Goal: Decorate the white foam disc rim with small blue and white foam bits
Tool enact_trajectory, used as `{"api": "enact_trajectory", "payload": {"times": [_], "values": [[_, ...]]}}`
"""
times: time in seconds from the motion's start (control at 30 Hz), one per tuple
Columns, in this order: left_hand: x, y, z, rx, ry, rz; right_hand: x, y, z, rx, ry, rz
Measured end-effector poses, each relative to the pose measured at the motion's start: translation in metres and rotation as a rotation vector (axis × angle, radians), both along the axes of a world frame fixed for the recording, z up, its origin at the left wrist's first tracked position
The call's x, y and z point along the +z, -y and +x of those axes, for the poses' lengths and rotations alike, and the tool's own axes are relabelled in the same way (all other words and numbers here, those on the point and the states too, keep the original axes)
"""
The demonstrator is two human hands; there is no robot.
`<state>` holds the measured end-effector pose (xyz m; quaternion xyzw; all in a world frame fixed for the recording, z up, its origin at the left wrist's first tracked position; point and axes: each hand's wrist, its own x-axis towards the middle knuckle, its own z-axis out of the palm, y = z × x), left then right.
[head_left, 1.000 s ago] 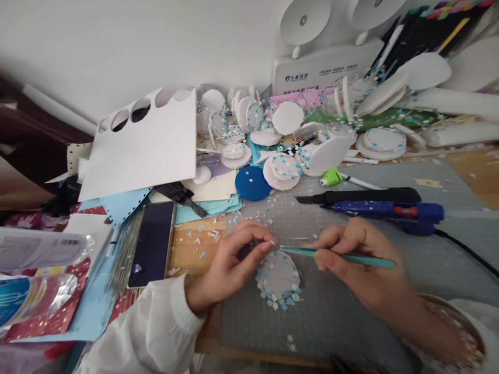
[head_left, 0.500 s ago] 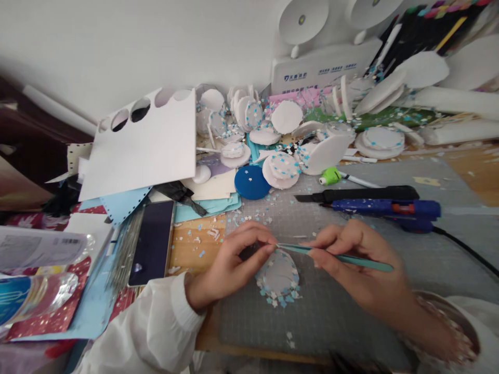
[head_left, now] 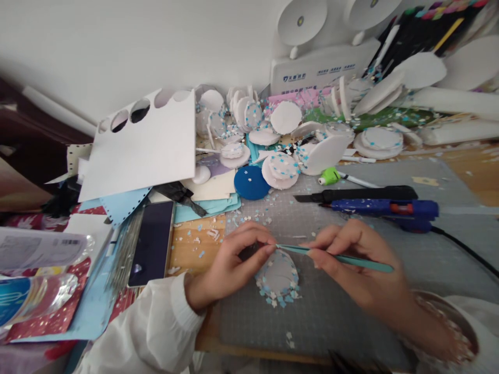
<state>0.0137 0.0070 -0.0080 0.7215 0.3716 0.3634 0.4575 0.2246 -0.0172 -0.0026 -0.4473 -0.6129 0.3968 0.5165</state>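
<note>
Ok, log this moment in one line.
right hand: holding teal tweezers; left hand: fingertips at tweezer tips; below: flower-edged round piece on gray cutting mat; beyond: blue glue gun

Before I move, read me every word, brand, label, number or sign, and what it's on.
None can be quoted with confidence.
White lamp box: blue Chinese characters and a logo, too blurred.
White label, left: fine print and a barcode, too small.
Blue label, lower left: white marks, unreadable.

The right hand [head_left: 356, 280] now holds the teal tweezers [head_left: 366, 263] nearer (tips at the left hand [head_left: 236, 265]) than a second ago.
</note>
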Motion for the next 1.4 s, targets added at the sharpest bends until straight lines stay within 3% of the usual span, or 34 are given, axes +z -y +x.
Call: {"api": "enact_trajectory", "payload": {"times": [1.13,1.3,1.4], "values": [[0.000,0.000,0.001,0.015,-0.027,-0.010,-0.001,-0.001,-0.001,0.009,-0.014,-0.006],[0.001,0.000,0.001,0.029,-0.002,0.010,0.000,-0.002,0.003,-0.064,0.109,0.213],[0.002,0.000,0.000,0.043,0.017,0.049,0.010,-0.005,0.008,0.062,0.432,0.544]]}}
